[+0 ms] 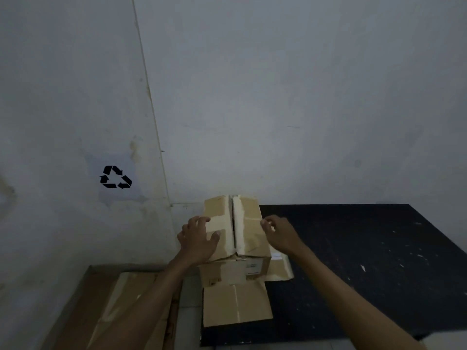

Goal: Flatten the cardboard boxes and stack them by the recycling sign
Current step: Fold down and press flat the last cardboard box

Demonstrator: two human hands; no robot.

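Observation:
A brown cardboard box (pixel 237 231) stands on the black mat (pixel 353 261) near the room's corner, its two top flaps meeting along a torn middle seam. Its near flaps lie folded out flat toward me. My left hand (pixel 198 239) rests on the box's left top flap with spread fingers. My right hand (pixel 279 233) hovers at the box's right top edge, fingers loosely curled, holding nothing. The black recycling sign (pixel 115 177) is on the left wall. Flattened cardboard (pixel 121 306) lies on the floor below that sign.
Two bare walls meet in a corner just behind the box. The black mat stretches far to the right. A strip of pale tiled floor (pixel 189 324) shows between the flattened cardboard and the mat.

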